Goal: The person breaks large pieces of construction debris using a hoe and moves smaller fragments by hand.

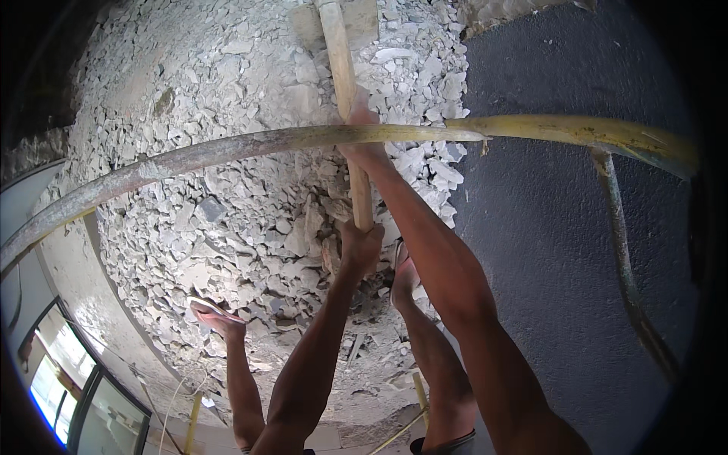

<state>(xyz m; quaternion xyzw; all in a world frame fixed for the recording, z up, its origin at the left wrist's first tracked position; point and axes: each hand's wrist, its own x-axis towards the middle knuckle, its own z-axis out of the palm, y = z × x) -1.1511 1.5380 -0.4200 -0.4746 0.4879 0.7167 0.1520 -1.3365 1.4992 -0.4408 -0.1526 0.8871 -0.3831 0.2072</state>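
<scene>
I am wearing flip-flops (212,310), pinkish with pale edges, and dark shorts (455,444); my hands (362,248) and forearms (432,235) are showing bare, as are my shins (241,379).

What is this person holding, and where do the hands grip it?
A long wooden handle: the left hand grips near the end closest to the body, the right hand farther up, partly hidden by a pole.

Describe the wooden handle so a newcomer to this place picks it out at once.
Start at the pale rubble, left of the dark floor. A long, scuffed pole crosses the view over it; the wooden handle runs up the picture behind that pole. Its bare tan wood, gripped by the left hand and right hand, sets it apart from the pole.
</scene>
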